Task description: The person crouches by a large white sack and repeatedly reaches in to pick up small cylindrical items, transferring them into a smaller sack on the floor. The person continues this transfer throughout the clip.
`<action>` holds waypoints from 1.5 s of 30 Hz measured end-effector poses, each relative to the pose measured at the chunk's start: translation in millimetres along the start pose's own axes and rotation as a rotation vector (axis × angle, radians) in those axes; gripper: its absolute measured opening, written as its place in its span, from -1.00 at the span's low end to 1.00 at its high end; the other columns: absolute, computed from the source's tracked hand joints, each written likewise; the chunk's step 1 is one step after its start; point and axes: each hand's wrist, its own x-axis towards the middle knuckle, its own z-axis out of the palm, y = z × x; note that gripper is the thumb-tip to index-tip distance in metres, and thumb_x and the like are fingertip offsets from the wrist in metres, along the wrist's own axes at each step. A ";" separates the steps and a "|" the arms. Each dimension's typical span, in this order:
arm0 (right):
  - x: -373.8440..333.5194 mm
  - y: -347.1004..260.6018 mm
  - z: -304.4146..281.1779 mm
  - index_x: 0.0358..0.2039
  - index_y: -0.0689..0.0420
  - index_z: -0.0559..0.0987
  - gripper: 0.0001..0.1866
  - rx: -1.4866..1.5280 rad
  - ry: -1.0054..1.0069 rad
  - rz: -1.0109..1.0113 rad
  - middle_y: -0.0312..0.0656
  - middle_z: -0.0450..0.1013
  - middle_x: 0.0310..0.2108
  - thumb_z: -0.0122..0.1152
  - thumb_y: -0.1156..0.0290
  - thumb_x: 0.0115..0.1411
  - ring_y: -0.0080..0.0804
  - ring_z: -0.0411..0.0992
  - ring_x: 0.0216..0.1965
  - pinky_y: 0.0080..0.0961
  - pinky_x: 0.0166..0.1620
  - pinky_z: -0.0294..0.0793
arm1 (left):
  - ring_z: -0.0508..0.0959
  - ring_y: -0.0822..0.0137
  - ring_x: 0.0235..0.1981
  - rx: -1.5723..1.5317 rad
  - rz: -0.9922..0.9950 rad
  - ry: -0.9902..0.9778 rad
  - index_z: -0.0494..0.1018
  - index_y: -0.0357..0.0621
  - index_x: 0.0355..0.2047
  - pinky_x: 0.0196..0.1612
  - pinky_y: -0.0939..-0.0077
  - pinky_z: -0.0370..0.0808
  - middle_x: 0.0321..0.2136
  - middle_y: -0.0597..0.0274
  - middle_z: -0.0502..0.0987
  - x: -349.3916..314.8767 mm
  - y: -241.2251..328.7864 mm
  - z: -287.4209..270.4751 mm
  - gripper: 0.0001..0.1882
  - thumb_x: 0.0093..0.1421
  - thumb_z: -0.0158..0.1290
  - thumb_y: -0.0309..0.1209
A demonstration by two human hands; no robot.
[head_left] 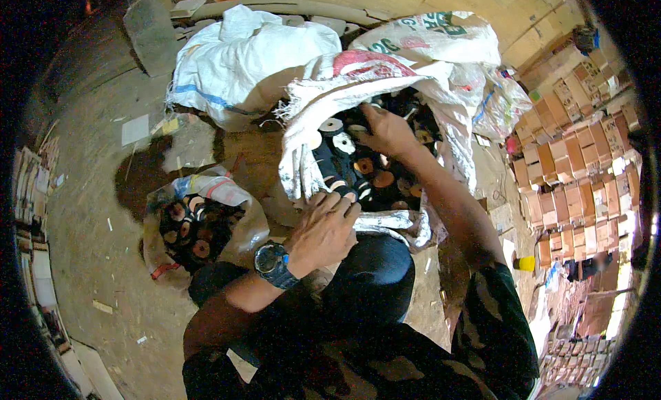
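Note:
A white woven sack (297,149) stands in front of me with its mouth spread wide. Inside are many small black spools with pale round ends, one of them a white-ended spool (343,143). My right hand (391,133) reaches into the sack and touches the spools. Its fingertips are partly lost among them, so what they hold cannot be made out. My left hand (325,224), below a black wristwatch (274,262), is curled over the near left rim of the sack, its fingertips next to some spools.
A smaller clear plastic bag (249,217) with similar spools sits on the floor to the left. Behind stand a full white sack (258,56) and a printed sack (427,38). Rows of brown cartons (571,159) line the right. Paper scraps (135,130) litter the floor.

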 end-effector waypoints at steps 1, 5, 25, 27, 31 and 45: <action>0.4 1.6 -1.9 0.09 0.23 0.30 -0.34 -0.024 0.005 -0.050 0.22 0.52 -0.33 0.20 -0.01 0.17 0.23 0.53 -0.32 0.02 -0.27 0.56 | 0.44 0.06 -0.04 0.018 0.007 0.014 0.46 -0.29 -0.05 0.11 0.13 0.33 -0.03 0.01 0.49 2.7 -1.8 1.7 -0.56 0.05 0.11 -0.34; -6.0 -3.3 -21.0 -0.14 0.27 0.51 -0.48 0.063 0.315 -0.165 0.12 0.55 -0.35 0.25 0.05 0.13 0.17 0.54 -0.32 -0.10 -0.19 0.55 | 0.45 0.07 -0.04 0.020 -0.003 0.018 0.46 -0.27 -0.05 0.11 0.13 0.33 -0.02 0.02 0.49 1.3 -2.3 1.9 -0.56 0.04 0.11 -0.35; -55.0 -99.5 -69.5 -0.01 0.27 0.46 -0.29 0.283 0.070 0.157 0.03 0.59 -0.23 0.51 0.06 -0.05 -0.10 0.60 -0.22 -0.30 -0.12 0.59 | 0.45 0.11 -0.06 0.024 0.026 0.062 0.50 -0.33 -0.20 0.04 0.18 0.35 -0.14 -0.03 0.53 -1.7 -5.1 14.2 -0.67 0.05 0.05 -0.37; -47.2 -131.8 -86.1 -0.02 0.29 0.46 -0.34 0.724 0.061 0.218 0.02 0.59 -0.23 0.51 0.15 -0.03 -0.20 0.60 -0.20 -0.34 -0.12 0.59 | 0.49 0.06 -0.11 0.019 0.027 0.190 0.52 -0.30 -0.29 -0.02 0.13 0.39 -0.21 -0.05 0.56 -4.1 -6.4 26.7 -0.74 0.05 0.04 -0.39; -16.6 -203.9 -103.8 0.10 0.29 0.37 -0.25 0.616 -0.157 -0.154 0.01 0.57 -0.21 0.50 0.20 -0.03 -0.22 0.59 -0.19 -0.38 -0.09 0.55 | 0.52 -0.01 -0.27 -0.292 -0.138 -0.040 0.49 -0.24 -0.34 -0.15 0.04 0.42 -0.36 -0.09 0.55 -8.5 -8.8 51.7 -0.84 0.11 0.03 -0.42; 8.3 -40.3 -30.8 -0.23 0.25 0.62 -0.56 0.147 0.005 0.253 0.11 0.56 -0.39 0.31 0.08 0.12 -0.08 0.59 -0.40 -0.26 -0.26 0.54 | 0.45 0.11 -0.06 0.095 0.015 0.010 0.47 -0.27 -0.16 0.06 0.18 0.36 -0.05 0.02 0.50 1.7 -1.5 0.9 -0.64 0.00 0.11 -0.41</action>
